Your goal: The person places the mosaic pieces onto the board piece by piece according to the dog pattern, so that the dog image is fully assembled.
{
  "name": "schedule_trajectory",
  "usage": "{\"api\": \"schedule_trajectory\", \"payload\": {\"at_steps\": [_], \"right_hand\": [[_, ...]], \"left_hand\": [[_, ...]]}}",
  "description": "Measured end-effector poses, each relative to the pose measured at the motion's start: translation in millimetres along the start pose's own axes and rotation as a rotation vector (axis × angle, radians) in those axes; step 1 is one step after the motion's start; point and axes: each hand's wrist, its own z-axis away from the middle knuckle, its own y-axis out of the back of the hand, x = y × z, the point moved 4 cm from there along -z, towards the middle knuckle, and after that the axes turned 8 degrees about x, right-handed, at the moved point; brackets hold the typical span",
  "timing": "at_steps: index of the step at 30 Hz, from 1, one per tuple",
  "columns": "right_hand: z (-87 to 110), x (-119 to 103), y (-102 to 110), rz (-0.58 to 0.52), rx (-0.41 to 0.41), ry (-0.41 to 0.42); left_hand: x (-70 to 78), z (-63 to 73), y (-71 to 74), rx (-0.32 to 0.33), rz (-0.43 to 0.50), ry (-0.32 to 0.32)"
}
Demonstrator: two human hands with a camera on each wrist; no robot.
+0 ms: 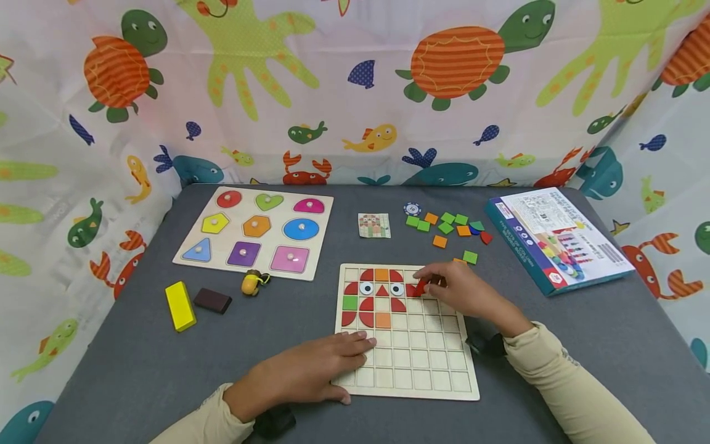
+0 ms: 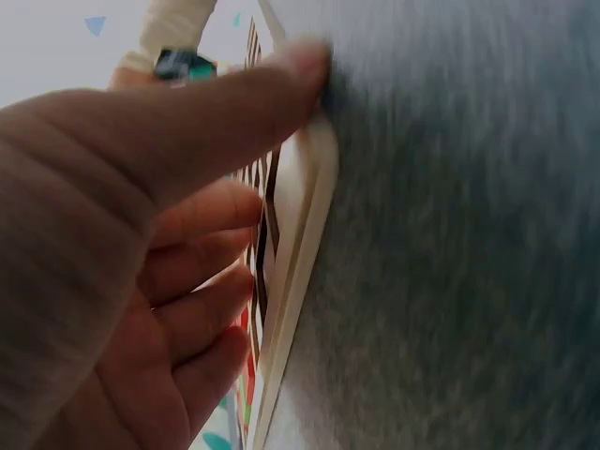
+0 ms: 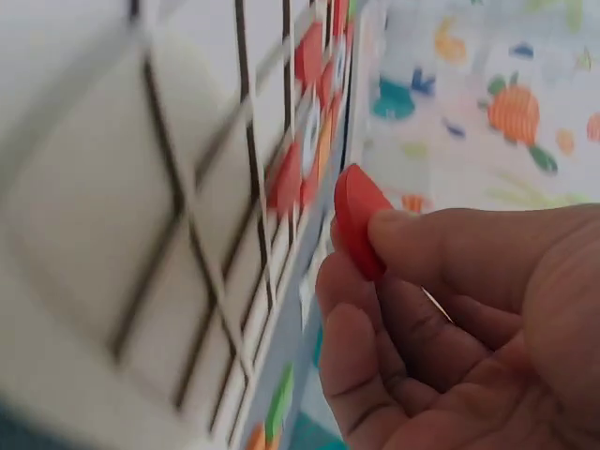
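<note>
Red curved-edge tile (image 3: 354, 217), likely light, stiff, best edge-held, is pinched by right hand (image 1: 465, 290); gridded board (image 1: 421, 359) is touched by left hand (image 1: 318, 369), fingers extended.

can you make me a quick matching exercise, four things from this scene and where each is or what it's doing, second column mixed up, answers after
1. right hand
2. left hand
3. yellow block
4. picture card

A. beside the dark brown block
B. pinching a red piece
C. between the shape puzzle and the loose coloured pieces
D. over the left edge of the grid board

Pairs: 1-B, 2-D, 3-A, 4-C
</note>
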Motion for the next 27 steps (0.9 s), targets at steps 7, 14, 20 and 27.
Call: {"api": "schedule_trajectory", "payload": {"at_steps": [7,14,20,27], "right_hand": [[9.4,-15,-34,-0.102,-0.112,0.068],[6.0,-27,-46,-0.064,-0.128,0.126],[4.5,-33,-48,0.005,-0.07,0.147],[3.2,-31,-47,0.016,-0.038,0.107]], "left_hand": [[-6.8,-0.1,1.6,-0.019,0.04,-0.005],[-5.7,-0.9,3.3,-0.011,0.058,0.034],[-5.6,-1.2,3.9,-0.008,0.058,0.032],[-5.8,-0.8,1.5,-0.012,0.059,0.045]]}}
